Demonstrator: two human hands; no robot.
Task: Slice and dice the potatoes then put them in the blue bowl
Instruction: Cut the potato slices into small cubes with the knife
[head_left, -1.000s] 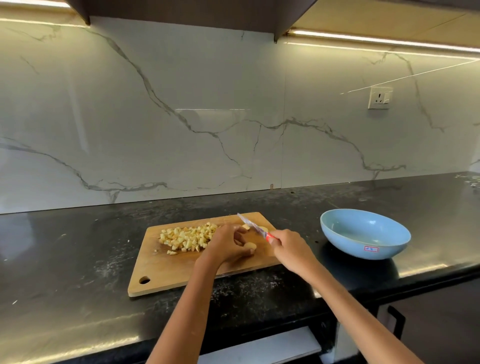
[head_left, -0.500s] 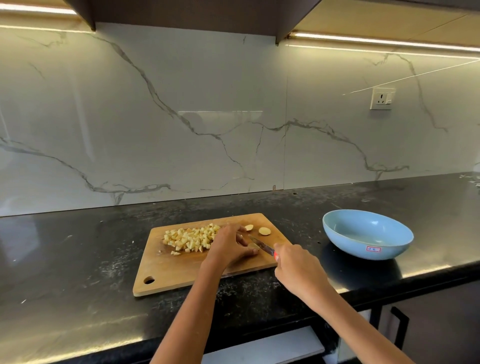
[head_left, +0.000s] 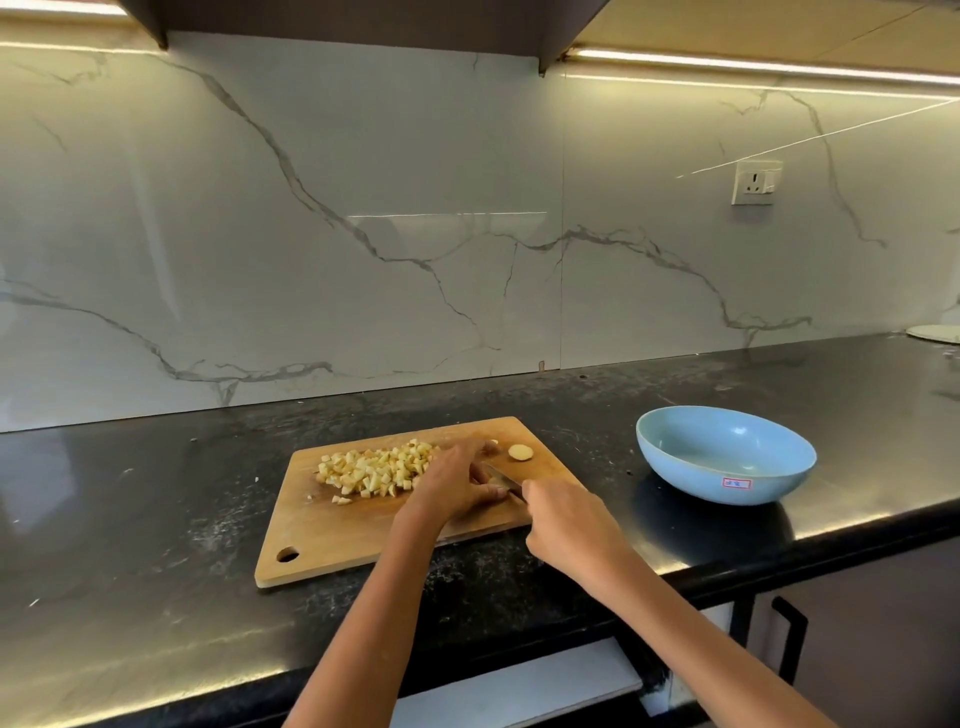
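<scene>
Wooden cutting board (head_left: 332, 530) lies on the black counter (head_left: 130, 519), close to the counter's front edge and a little tilted, so its corner with the hole points at the front. A pile of small yellow potato cubes (head_left: 376, 470) sits on the back left part of the board. One round potato slice (head_left: 520, 452) lies alone near the board's back right corner, with a smaller bit just beside it.

The left hand (head_left: 452, 486) rests on the middle of the board, right next to the cubes. Its fingers are curled down over something, but what is under them is hidden, so I cannot tell if it grips a potato piece. The right hand (head_left: 569, 525) is wrapped tight round the handle of a knife (head_left: 503, 480). This hand is over the board's front right edge. The thin blade points back and left, toward the left hand's fingers, low over the board.

The blue bowl (head_left: 727, 457) stands on the counter to the right of the board, well apart from it, and looks bare inside. Open black counter lies between the board and the bowl, and more stretches out to the left of the board and behind it up to the white marble wall (head_left: 363, 234).
</scene>
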